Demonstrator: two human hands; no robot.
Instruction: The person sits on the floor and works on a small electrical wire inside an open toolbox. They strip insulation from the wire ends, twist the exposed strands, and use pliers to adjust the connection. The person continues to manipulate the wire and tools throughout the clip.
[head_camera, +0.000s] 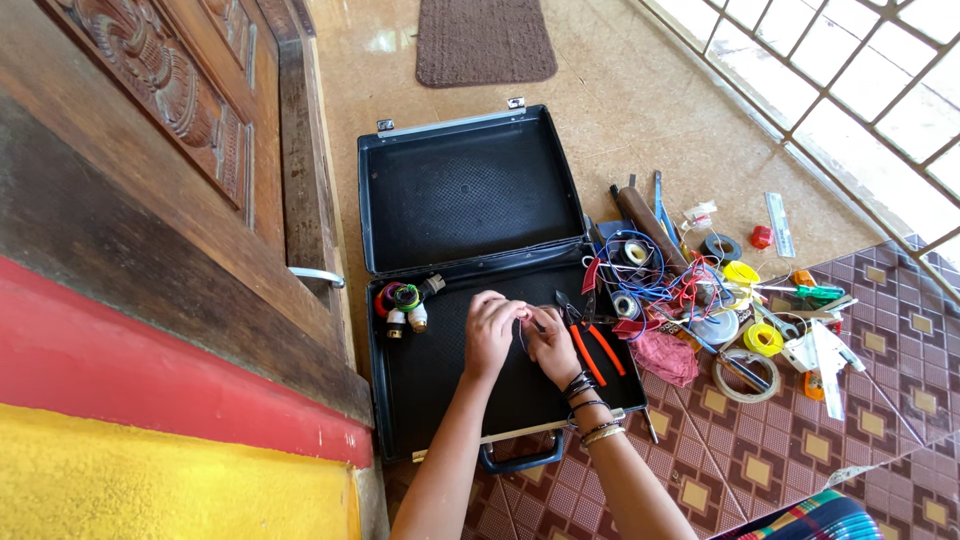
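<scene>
Over the open black hard-shell briefcase (470, 190) on the floor, the left hand (488, 330) and right hand (553, 345) pinch a small thin dark item (537, 323); orange-handled pliers (590, 345) and coloured wire bulb sockets (403, 303) lie inside.

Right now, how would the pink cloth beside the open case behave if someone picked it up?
The pink cloth lies crumpled, so it is probably floppy and light. It likely won't roll or slip, but nearby wires might snag it.
</scene>
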